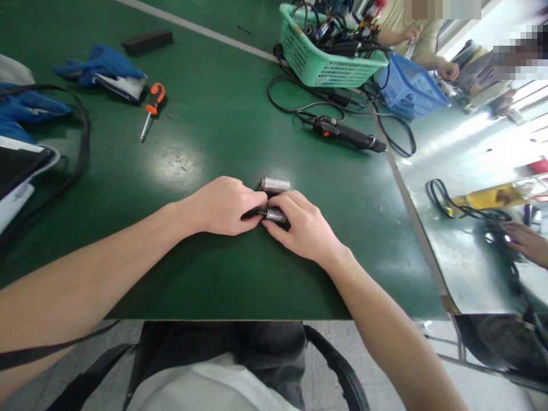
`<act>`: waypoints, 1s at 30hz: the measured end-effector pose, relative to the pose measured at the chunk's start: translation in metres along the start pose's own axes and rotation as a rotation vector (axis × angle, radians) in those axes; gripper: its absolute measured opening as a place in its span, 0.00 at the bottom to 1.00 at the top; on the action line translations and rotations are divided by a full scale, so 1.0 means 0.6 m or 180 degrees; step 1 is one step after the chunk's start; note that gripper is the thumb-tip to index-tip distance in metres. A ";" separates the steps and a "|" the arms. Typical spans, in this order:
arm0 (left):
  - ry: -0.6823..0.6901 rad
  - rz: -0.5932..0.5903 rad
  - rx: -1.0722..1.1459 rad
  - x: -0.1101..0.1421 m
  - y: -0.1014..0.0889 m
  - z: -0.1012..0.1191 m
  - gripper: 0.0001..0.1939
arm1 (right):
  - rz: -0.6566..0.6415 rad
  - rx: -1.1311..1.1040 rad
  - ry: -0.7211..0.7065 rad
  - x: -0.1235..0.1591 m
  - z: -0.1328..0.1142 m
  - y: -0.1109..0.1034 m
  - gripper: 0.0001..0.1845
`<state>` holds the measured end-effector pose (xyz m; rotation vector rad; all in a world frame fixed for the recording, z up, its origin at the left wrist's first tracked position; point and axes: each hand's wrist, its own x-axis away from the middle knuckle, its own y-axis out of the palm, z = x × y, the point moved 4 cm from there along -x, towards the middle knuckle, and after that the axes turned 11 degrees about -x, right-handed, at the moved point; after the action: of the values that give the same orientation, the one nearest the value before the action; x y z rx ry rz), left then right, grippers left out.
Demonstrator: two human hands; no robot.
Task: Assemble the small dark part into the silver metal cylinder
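Observation:
My left hand (231, 206) is closed, thumb and fingers pinching a dark piece at the left end of a small silver metal cylinder (275, 214). Fingers of my right hand (299, 221) are wrapped round that cylinder from the right, so much of it is hidden. Both hands meet low over the green table (205, 268). Just beyond my fingertips, a second silver cylinder (274, 184) lies on its side. Whether the two cylinders are joined, I cannot tell.
An orange-handled screwdriver (154, 103), blue gloves (103, 65) and a dark block (148, 41) lie left. Back right are a corded black electric screwdriver (346, 134), a green basket (334, 71) of cables and a blue basket (409, 88). Co-workers' hands (449, 69) show at right.

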<state>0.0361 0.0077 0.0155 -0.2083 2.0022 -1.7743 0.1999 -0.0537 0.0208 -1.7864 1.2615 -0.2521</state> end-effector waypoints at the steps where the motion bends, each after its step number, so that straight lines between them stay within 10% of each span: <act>1: -0.0005 -0.0015 -0.0010 0.000 0.000 0.000 0.11 | 0.0010 0.0000 0.0000 0.000 0.000 0.000 0.09; 30: 0.0003 0.0089 -0.0072 -0.001 0.001 0.001 0.11 | 0.0053 0.0021 -0.0002 -0.001 0.000 -0.001 0.07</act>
<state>0.0372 0.0078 0.0149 -0.1860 2.0170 -1.7357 0.2002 -0.0534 0.0213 -1.7694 1.2734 -0.2460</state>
